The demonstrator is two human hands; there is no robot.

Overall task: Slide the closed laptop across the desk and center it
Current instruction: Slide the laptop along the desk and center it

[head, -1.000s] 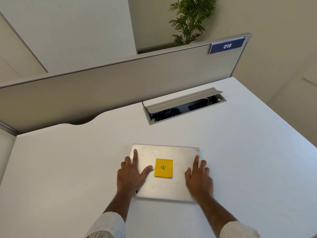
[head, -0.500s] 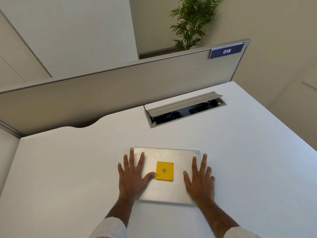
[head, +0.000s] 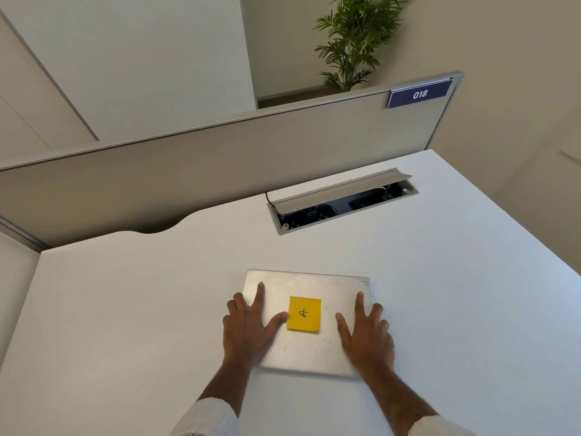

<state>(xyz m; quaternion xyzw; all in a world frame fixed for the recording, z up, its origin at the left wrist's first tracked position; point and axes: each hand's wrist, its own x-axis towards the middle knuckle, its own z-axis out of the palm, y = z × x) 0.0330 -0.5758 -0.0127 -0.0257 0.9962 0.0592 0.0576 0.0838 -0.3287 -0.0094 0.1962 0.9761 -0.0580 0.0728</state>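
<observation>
Silver closed laptop (head: 309,322), one yellow note (head: 304,313), left hand (head: 248,330) and right hand (head: 366,338) spread flat, seemingly pressing

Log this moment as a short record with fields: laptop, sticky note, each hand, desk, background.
laptop: silver laptop, closed, flat on the desk
sticky note: yellow sticky note on the lid, between the hands
left hand: left hand flat, fingers spread, on the lid's left part
right hand: right hand flat, fingers spread, on the lid's right part
desk: white desk; cable hatch open beyond the laptop
background: divider panel, sign 018, potted plant
</observation>
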